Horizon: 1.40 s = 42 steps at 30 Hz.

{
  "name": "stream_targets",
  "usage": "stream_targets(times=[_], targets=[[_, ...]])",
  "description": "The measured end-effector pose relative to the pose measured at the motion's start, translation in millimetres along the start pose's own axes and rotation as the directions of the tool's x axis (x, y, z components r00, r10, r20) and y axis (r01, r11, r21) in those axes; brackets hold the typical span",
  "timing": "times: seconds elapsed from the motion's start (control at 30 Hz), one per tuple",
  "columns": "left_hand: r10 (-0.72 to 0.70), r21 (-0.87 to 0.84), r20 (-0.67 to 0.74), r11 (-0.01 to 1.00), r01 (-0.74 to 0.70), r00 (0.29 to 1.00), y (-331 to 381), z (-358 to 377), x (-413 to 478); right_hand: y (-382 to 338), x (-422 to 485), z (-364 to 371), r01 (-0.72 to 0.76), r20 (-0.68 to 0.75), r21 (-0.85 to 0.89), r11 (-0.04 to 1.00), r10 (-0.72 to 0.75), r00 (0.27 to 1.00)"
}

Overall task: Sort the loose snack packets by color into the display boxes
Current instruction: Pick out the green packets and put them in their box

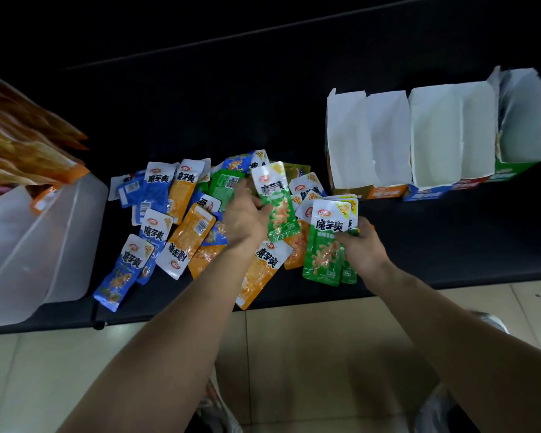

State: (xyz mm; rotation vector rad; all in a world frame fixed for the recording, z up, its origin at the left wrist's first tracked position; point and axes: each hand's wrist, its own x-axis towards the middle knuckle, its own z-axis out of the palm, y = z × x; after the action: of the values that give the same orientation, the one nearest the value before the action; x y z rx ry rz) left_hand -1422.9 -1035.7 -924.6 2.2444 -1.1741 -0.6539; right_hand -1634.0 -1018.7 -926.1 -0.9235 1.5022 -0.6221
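A heap of loose snack packets in blue (124,270), orange (192,235) and green lies on a black shelf (450,239). My left hand (247,214) pinches one green packet (277,204) above the heap. My right hand (364,245) grips a stack of several green packets (325,242) at the heap's right edge. Three open display boxes stand at the right: an orange box (384,190), a blue and red box (428,193) and a green box (512,171). I see no packets inside them.
A clear plastic bin (44,239) holding large orange bags (22,142) fills the shelf's left end. The shelf's front edge runs just below the heap, with a tiled floor (310,339) beneath. Dark shelf surface lies behind the heap.
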Motion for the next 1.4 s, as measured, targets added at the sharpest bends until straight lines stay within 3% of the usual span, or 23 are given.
stream_targets(times=[0.13, 0.23, 0.33, 0.4, 0.57, 0.67, 0.73, 0.8, 0.87, 1.0, 1.1, 1.3, 1.4], targets=[[0.032, -0.212, 0.094, 0.977, -0.012, 0.995, 7.6, -24.6, -18.9, -2.1, -4.4, 0.0, -0.009, 0.001, 0.044, 0.999, 0.009, 1.000], [-0.023, -0.437, 0.318, 0.884, 0.168, 0.948, 2.5, -32.3, -38.8, -4.0, -8.4, 3.7, -0.018, -0.008, 0.065, 0.998, 0.019, 1.000], [-0.038, -0.403, 0.436, 0.885, 0.233, 0.899, -3.2, -20.3, -60.9, -9.4, -14.5, 14.5, -0.053, 0.005, 0.195, 0.979, 0.053, 0.999], [-0.026, -0.346, 0.381, 0.923, 0.169, 0.924, -5.2, -8.1, -68.1, -10.5, -17.7, 22.5, -0.054, 0.030, 0.255, 0.965, 0.048, 0.998], [0.008, -0.266, 0.291, 0.961, 0.073, 0.957, -3.7, -5.9, -59.3, -2.0, -12.2, 29.1, 0.040, 0.100, -0.013, 0.999, -0.039, 0.994], [0.047, -0.012, 0.003, 0.999, -0.047, 0.999, -16.6, -27.8, -19.5, 0.6, -3.6, 28.4, 0.011, 0.082, 0.000, 1.000, -0.011, 0.997], [0.029, 0.189, -0.136, 0.982, -0.003, 0.990, -31.8, -40.0, 12.5, 3.5, 1.6, 28.7, 0.015, 0.065, -0.010, 1.000, -0.015, 0.998], [-0.048, 0.347, -0.077, 0.935, 0.072, 0.996, -41.3, -47.2, 32.2, 6.8, 5.9, 30.3, 0.027, 0.046, -0.042, 0.999, -0.025, 0.999], [-0.037, 0.428, -0.012, 0.903, 0.038, 0.999, -44.5, -49.5, 41.5, 10.0, 9.0, 32.2, 0.026, 0.038, -0.074, 0.997, -0.023, 0.999], [0.077, 0.476, 0.006, 0.877, -0.070, 0.997, -36.4, -50.0, 47.0, 12.6, 14.1, 34.4, 0.016, 0.047, -0.100, 0.995, -0.012, 0.999], [0.151, 0.420, -0.036, 0.899, -0.122, 0.988, -31.3, -55.6, 49.5, 9.2, 14.7, 35.6, 0.014, 0.046, -0.098, 0.995, -0.010, 0.999], [0.083, 0.072, -0.072, 0.994, -0.078, 0.994, -22.4, -64.6, 50.7, 3.9, 11.6, 34.9, 0.053, 0.075, -0.124, 0.991, -0.043, 0.996], [0.101, 0.085, -0.076, 0.992, -0.095, 0.992, -19.4, -62.3, 47.8, -1.3, 7.3, 33.7, 0.037, 0.062, -0.096, 0.995, -0.031, 0.998]])
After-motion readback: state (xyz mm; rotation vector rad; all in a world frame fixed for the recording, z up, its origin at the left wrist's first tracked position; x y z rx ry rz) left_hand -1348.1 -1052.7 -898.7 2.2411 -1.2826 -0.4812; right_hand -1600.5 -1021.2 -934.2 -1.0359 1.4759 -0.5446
